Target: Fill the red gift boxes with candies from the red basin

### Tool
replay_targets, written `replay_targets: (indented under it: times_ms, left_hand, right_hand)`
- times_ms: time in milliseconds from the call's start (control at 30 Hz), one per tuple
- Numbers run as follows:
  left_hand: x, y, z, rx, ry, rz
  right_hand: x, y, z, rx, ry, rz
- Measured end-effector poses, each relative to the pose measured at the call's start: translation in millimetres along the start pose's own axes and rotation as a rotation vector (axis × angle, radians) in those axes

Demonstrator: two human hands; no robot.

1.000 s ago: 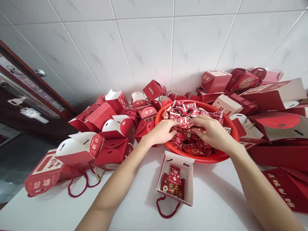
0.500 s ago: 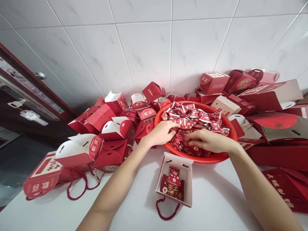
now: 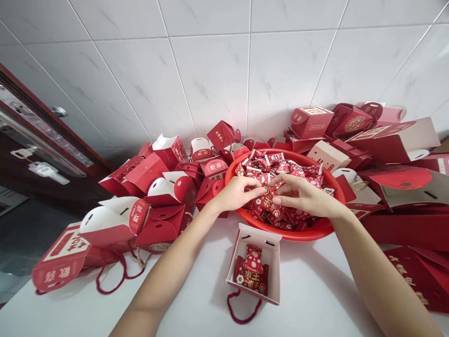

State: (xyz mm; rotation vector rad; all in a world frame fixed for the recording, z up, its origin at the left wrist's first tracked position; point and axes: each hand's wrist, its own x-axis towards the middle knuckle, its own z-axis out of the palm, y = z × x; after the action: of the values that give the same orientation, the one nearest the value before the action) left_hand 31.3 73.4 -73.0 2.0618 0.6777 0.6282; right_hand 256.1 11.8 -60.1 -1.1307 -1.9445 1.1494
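Observation:
A red plastic basket (image 3: pixel 298 235) full of small red wrapped packets stands against the row of boxes. Over its near part, my left hand (image 3: pixel 242 191) and my right hand (image 3: pixel 300 194) face each other. Between their fingertips is a red packet with gold print (image 3: pixel 268 202), pinched from both sides. In front of the basket sits an open gift box (image 3: pixel 275 276), with a small red-and-white packet (image 3: pixel 254 258) lying on a larger red packet with gold characters (image 3: pixel 247 277). The box's dark red cord handle (image 3: pixel 245 322) lies on the table side nearest me.
Red and white gift boxes (image 3: pixel 164 227) are crowded on the left of the white table (image 3: pixel 196 299). More boxes (image 3: pixel 396 224) are piled on the right. Behind rises a tiled wall (image 3: pixel 210 84); keys (image 3: pixel 49 172) hang at a dark cabinet on the left.
My right hand has moved up and left towards my left hand. A gold-printed packet now shows between the fingers of both hands, above the other packets.

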Motion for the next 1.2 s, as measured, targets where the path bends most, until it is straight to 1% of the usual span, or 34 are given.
replay_targets:
  times_ms: [100,167,267,400,500,567,667,733,800,867,967,1033,1100,1200]
  left_hand:
    - [2.5,1.3,1.4,-0.091,0.094,0.007]
    - [3.5,2.2,2.0,-0.124,0.122,0.009]
    - [3.6,3.3,2.2,-0.139,0.132,0.011]
    - [1.5,4.3,0.9,-0.191,0.106,-0.033]
    - [-0.1,4.6,0.8,-0.269,0.056,-0.056]
    - [-0.5,4.2,1.9,-0.342,0.027,-0.067]
    - [-0.2,3.0,4.0,-0.450,-0.009,-0.048]
    - [0.4,2.1,4.9,-0.490,-0.017,-0.026]
    - [0.9,1.3,5.5,-0.513,0.005,-0.020]
    - [1.5,0.6,5.9,-0.520,0.051,-0.019]
    - [2.3,-1.0,6.8,-0.498,0.140,-0.009]
    - [2.5,-2.2,7.1,-0.487,0.175,-0.014]
    - [2.4,-3.3,6.8,-0.483,0.165,-0.038]
    - [1.9,-3.9,5.2,-0.469,0.111,-0.064]
  right_hand:
    - [0.8,2.1,-0.7,0.034,0.052,0.079]
    - [1.4,3.6,-0.8,0.069,0.108,0.119]
    - [1.4,3.8,-0.6,0.138,0.155,0.138]
    - [0.4,1.7,-1.0,0.154,0.154,0.147]
    - [-0.4,0.7,-1.8,0.146,0.173,0.130]
    - [-1.0,0.3,-2.1,0.168,0.160,0.102]
    - [-1.3,0.1,-1.4,0.209,0.120,0.045]
    - [-0.8,0.4,-0.4,0.222,0.130,0.003]
    - [0.2,1.0,0.5,0.236,0.162,-0.020]
    - [1.3,2.0,0.6,0.244,0.187,-0.014]
    - [2.3,3.3,-1.0,0.200,0.161,0.018]
    - [2.6,3.0,-2.4,0.148,0.151,0.013]
    - [2.8,1.9,-3.5,0.117,0.172,-0.017]
    - [2.8,0.8,-4.3,0.096,0.183,-0.042]
